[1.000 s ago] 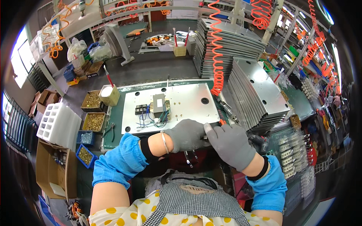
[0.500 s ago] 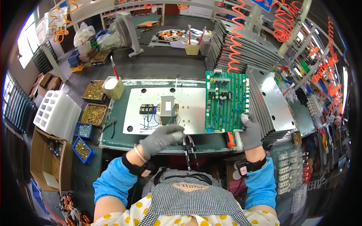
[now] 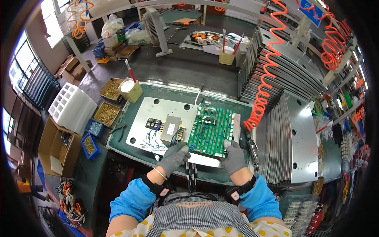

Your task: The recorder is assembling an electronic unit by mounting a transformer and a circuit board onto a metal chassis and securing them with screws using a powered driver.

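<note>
A green circuit board (image 3: 211, 128) lies over the right part of a silver metal plate (image 3: 144, 112), slightly tilted. My right hand (image 3: 234, 158), in a grey glove, grips its near right edge with the thumb on top. At the board's near left corner is my gloved left hand (image 3: 173, 161), fingers curled at the edge; its fingertips are partly hidden. Just beyond that hand stands a grey transformer (image 3: 170, 130) with loose wires (image 3: 152, 139). A black terminal block (image 3: 153, 123) sits left of the transformer.
A powered driver (image 3: 254, 152) hangs on an orange coiled hose (image 3: 258, 108) right of the board. Stacked metal plates (image 3: 302, 138) rise farther right. At the left are bins of small hardware (image 3: 106, 113), pliers (image 3: 121, 132) and white foam (image 3: 71, 106).
The circuit board has moved left and down onto the metal plate with my right hand. My left hand has come to its near left corner. The whole view has turned.
</note>
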`<move>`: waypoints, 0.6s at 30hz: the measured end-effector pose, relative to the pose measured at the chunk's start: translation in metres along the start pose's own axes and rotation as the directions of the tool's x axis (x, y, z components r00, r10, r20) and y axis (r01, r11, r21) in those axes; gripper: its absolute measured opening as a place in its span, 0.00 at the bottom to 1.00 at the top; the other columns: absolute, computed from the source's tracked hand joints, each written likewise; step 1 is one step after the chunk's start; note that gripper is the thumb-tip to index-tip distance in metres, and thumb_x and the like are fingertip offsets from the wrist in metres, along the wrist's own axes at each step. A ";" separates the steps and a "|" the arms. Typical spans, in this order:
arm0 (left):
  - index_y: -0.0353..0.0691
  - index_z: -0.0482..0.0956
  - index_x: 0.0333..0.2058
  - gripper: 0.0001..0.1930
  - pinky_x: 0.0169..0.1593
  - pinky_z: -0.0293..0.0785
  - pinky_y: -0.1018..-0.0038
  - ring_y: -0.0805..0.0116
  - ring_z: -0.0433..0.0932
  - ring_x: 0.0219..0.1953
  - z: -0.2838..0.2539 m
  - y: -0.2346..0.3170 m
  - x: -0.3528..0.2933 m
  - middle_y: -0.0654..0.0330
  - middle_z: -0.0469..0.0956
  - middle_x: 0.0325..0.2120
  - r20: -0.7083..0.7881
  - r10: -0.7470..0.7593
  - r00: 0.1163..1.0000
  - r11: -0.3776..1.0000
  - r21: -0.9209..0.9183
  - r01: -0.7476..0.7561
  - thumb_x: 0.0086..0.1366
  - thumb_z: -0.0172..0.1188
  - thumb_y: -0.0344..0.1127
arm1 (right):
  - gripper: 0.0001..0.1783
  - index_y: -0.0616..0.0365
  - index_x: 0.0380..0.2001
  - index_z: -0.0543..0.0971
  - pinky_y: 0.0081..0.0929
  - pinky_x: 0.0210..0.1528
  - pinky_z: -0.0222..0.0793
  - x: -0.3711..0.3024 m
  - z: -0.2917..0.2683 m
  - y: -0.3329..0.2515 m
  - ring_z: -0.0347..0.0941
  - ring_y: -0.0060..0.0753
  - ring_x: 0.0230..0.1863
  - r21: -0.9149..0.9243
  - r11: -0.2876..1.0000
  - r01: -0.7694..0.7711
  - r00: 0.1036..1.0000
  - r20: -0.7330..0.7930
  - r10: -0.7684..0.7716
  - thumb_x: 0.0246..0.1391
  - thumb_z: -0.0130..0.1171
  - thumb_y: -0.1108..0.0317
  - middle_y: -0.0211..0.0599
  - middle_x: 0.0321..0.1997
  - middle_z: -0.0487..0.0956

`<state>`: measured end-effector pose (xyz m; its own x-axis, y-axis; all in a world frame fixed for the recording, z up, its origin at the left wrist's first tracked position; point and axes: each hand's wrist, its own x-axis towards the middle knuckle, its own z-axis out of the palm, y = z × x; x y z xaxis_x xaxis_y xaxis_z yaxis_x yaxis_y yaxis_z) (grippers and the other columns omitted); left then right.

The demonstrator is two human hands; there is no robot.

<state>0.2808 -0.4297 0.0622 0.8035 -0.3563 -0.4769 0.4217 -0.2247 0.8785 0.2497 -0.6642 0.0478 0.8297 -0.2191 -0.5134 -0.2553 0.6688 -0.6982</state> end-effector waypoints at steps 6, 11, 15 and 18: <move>0.36 0.75 0.41 0.15 0.32 0.70 0.77 0.76 0.71 0.27 0.007 -0.003 0.001 0.62 0.76 0.28 -0.129 -0.041 0.991 0.995 -0.094 0.029 0.69 0.48 0.43 | 0.17 0.57 0.49 0.69 0.40 0.38 0.80 -0.007 0.005 -0.005 0.77 0.35 0.41 -0.007 0.999 -0.045 0.999 0.030 0.045 0.58 0.56 0.68 0.37 0.42 0.76; 0.34 0.73 0.51 0.18 0.34 0.71 0.80 0.76 0.75 0.29 0.009 -0.014 0.003 0.58 0.80 0.31 -0.155 0.020 0.988 0.984 -0.170 -0.046 0.69 0.51 0.39 | 0.17 0.57 0.50 0.68 0.38 0.38 0.79 -0.001 -0.005 0.000 0.76 0.34 0.41 -0.050 0.999 -0.018 0.998 0.065 0.021 0.59 0.55 0.68 0.37 0.42 0.75; 0.34 0.73 0.51 0.17 0.32 0.71 0.80 0.77 0.75 0.29 0.013 -0.021 0.002 0.59 0.80 0.30 -0.195 0.009 0.981 0.972 -0.230 -0.055 0.68 0.51 0.38 | 0.18 0.58 0.50 0.68 0.37 0.38 0.79 -0.008 -0.001 0.000 0.76 0.33 0.42 -0.034 0.999 0.014 0.996 0.087 -0.011 0.58 0.55 0.68 0.37 0.42 0.75; 0.34 0.74 0.49 0.16 0.32 0.71 0.80 0.77 0.75 0.28 0.013 -0.017 0.001 0.60 0.80 0.30 -0.231 -0.031 0.972 0.976 -0.215 -0.020 0.67 0.51 0.38 | 0.17 0.58 0.50 0.68 0.38 0.38 0.79 -0.006 0.002 0.002 0.75 0.33 0.42 -0.032 0.999 0.023 0.997 0.072 -0.021 0.58 0.55 0.67 0.37 0.43 0.75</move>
<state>0.2691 -0.4383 0.0466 0.8656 -0.1297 -0.4836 0.4857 -0.0172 0.8740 0.2450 -0.6604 0.0503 0.8686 -0.1812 -0.4612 -0.2516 0.6406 -0.7255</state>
